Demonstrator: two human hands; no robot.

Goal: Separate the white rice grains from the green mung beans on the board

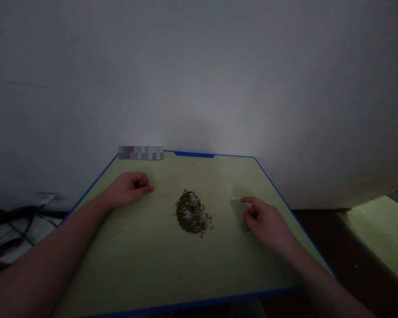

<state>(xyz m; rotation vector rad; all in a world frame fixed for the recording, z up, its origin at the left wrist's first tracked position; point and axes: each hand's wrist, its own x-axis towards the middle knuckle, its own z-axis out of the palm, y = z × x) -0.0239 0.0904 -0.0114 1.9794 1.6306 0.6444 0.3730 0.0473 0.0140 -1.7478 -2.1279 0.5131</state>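
Note:
A small heap of mixed green and pale pinkish grains or beans (pixel 191 213) lies on the middle of the pale table (pixel 146 260), with a few loose ones around its edge. Left of the heap, my left hand (pixel 132 190) rests on the tabletop with its fingers curled in. Whatever those fingers hold, if anything, is hidden. On the heap's other side, my right hand (pixel 263 221) has its thumb and forefinger closed at a see-through plastic thing (pixel 238 206), perhaps a bag or cup. Dim light blurs its shape, and my fingers cover part of it.
Blue edging (pixel 194 154) runs around the table, which stands against a grey wall (pixel 199 79). A blurred-out strip (pixel 141 153) lies at the far left corner. Dark cables (pixel 16 221) are off to the left. Another pale surface (pixel 381 234) stands at the right.

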